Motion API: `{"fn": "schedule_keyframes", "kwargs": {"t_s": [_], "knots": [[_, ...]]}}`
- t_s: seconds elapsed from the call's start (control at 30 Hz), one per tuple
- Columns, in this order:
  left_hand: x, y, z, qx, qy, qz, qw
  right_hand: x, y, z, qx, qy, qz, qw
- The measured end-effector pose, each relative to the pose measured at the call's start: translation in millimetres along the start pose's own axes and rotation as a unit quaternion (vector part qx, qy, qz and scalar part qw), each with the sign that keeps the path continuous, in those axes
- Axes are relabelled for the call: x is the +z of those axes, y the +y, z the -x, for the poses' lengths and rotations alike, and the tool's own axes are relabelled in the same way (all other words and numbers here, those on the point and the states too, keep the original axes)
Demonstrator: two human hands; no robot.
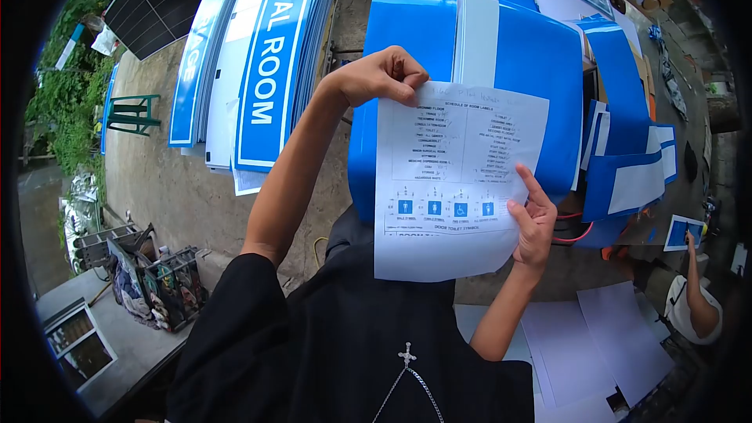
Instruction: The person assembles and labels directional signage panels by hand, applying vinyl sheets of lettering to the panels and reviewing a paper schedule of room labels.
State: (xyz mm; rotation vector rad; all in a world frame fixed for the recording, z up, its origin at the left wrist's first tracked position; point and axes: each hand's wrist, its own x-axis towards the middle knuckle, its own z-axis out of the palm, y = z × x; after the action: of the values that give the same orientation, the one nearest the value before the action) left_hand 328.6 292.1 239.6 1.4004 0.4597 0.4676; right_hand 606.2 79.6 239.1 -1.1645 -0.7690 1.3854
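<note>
The paper (454, 257), held before the blue sheets (540, 94), looked light, limp and easily creased, best held by its edges: the left hand (379, 78) pinched the top, the right hand (536, 225) the right side.

Matt white paper sheet (458, 258); glossy, smooth blue signs (411, 47); rough concrete ground (235, 215).
</note>
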Motion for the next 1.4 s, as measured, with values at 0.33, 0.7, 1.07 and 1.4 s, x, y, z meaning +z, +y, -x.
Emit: {"fn": "schedule_keyframes", "kwargs": {"t_s": [0.33, 0.7, 1.07, 1.4], "knots": [[7.8, -6.4, -57.4, 0.042, 0.114, -0.085, 0.989, -37.4, 5.0, 2.9, -0.036, 0.086, 0.018, 0.995], [59.0, -43.9, -86.4, 0.053, 0.318, 0.151, 0.935, -89.6, 59.7, -53.4, -0.066, 0.212, 0.279, 0.934], [140.9, -110.7, -83.1, -0.025, 0.300, -0.068, 0.951, -35.5, 61.1, -52.2, -0.110, 0.281, 0.579, 0.757], [141.9, -126.9, -79.8, 0.006, 0.305, -0.124, 0.944, -19.5, 73.5, -84.3, -0.099, 0.124, 0.629, 0.761]]}}
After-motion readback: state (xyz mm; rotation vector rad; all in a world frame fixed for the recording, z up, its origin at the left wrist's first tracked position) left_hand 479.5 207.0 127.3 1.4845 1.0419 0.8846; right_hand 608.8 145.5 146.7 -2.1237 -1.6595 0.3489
